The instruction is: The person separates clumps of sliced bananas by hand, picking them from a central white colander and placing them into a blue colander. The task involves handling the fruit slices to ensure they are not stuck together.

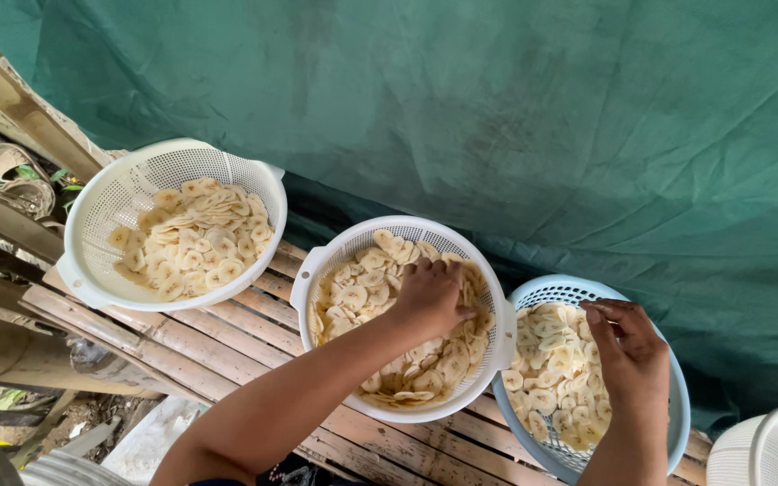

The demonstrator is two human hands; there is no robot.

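Three perforated plastic colanders of pale round banana slices stand on a slatted wooden bench (pixel 227 337). My left hand (pixel 429 295) reaches into the middle white colander (pixel 346 247), fingers curled down onto the slices (pixel 357 290). My right hand (pixel 628 346) hovers over the light blue colander (pixel 677 423) at the right, fingers bent and pinching a slice or two above its pile (pixel 547 360). The third white colander (pixel 105 202) sits untouched at the left, holding its own slices (pixel 195 236).
A dark green tarp (pixel 515 117) hangs behind the bench. Bamboo poles and wooden posts (pixel 11 117) stand at the left. The rim of another white container (pixel 767 445) shows at the bottom right corner. Ground and debris lie below the bench's left edge.
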